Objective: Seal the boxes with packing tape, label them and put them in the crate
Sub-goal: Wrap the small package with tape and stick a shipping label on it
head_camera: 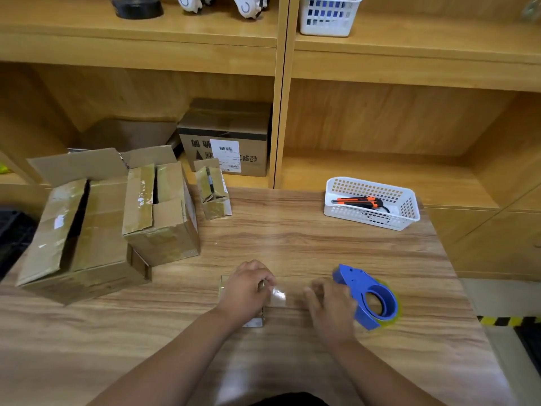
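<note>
A: How many boxes do you count?

B: Four on the counter (292, 244). Three stand in a cluster at the left with their flaps open. A big box (82, 230) is nearest the left edge, and a middle box (164, 212) stands against its right side. A little box (213, 191) is farther back, just beside the middle one. The fourth, a small box (254, 321), lies near the middle of the counter, close to the person. A fifth, a labelled box (228, 142), sits on the low shelf behind the counter.

A: And the hands?

B: Two. The left hand (246, 291) lies on top of the small box and hides most of it, fingers curled down over its right edge. The right hand (330, 309) is just to the right, low over the counter and blurred. Whether it grips anything I cannot tell.

A: Where is the tape?

B: One strip of clear tape (279, 295) shows between the two hands, running from the left hand's fingers toward the right hand. One blue tape dispenser (369, 297) lies on the counter right beside the right hand. The blur hides whether they touch.

A: Anything else to count?

B: Two baskets. A white basket (369, 220) at the far right of the counter holds orange-and-black cutters (360, 202), two as far as I can make out. An upper basket (330, 22), also white, stands on the high shelf.
</note>
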The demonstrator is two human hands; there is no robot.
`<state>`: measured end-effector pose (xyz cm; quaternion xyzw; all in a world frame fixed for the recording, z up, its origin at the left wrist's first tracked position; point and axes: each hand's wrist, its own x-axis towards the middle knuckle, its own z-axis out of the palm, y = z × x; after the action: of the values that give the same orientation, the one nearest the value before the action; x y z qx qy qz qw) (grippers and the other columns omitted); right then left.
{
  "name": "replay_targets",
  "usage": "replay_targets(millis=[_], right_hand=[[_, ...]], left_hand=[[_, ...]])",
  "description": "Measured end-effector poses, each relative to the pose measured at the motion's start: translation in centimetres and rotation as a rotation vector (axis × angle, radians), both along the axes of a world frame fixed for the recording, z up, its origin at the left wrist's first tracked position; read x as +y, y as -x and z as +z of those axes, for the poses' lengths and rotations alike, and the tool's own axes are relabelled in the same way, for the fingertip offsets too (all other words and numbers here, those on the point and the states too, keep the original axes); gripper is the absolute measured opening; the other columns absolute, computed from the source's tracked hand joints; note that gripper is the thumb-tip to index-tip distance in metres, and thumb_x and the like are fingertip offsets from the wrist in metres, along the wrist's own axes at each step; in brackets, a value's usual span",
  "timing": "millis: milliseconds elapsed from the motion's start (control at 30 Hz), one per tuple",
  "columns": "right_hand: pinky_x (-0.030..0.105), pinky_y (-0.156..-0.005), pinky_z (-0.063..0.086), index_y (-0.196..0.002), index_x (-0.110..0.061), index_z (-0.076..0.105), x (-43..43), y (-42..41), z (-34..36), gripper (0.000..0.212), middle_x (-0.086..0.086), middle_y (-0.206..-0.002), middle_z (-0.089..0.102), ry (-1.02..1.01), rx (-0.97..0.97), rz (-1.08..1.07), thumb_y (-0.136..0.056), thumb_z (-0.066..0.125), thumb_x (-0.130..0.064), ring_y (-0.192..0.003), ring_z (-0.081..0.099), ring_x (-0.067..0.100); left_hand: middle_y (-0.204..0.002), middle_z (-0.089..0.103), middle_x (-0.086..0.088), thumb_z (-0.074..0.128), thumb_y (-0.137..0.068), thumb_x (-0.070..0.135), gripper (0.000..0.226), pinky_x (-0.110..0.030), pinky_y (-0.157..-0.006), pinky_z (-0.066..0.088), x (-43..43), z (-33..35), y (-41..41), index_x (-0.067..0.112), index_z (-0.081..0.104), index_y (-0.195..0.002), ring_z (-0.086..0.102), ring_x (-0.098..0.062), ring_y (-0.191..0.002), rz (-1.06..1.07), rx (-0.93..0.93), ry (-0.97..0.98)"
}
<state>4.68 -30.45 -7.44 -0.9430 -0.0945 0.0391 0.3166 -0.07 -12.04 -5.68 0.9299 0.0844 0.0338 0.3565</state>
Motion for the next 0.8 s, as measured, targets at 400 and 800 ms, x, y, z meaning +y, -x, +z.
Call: replay_targets(millis=[400, 800], right_hand=[[0.014, -0.071, 0.021, -0.069, -0.029, 0.051, 5.2, 1.5, 0.2, 0.022, -0.008, -0.070, 0.059, -0.174, 0.180, -0.064, -0.090, 0.058, -0.030, -0.084, 0.047, 0.007], [0.028, -0.075, 0.020, -0.081, -0.024, 0.054, 6.3, 2.2, -1.0, 0.012, -0.006, -0.073, 0.055, -0.013, 0.127, -0.039, -0.093, 0.051, -0.024, -0.083, 0.046, 0.016]], left_hand=[[-0.105, 0.060, 0.007, 0.062, -0.083, 0.022, 0.020, -0.006, -0.084, 0.025, 0.5, -0.5, 0.1, 0.019, 0.070, -0.101, 0.048, -0.012, -0.105, -0.081, -0.022, -0.074], [-0.091, 0.066, 0.004, 0.034, -0.085, 0.046, 0.049, -0.035, -0.090, 0.039, 1.5, -0.9, 2.2, 0.020, 0.064, -0.114, 0.060, -0.018, -0.089, 0.079, 0.040, -0.595]])
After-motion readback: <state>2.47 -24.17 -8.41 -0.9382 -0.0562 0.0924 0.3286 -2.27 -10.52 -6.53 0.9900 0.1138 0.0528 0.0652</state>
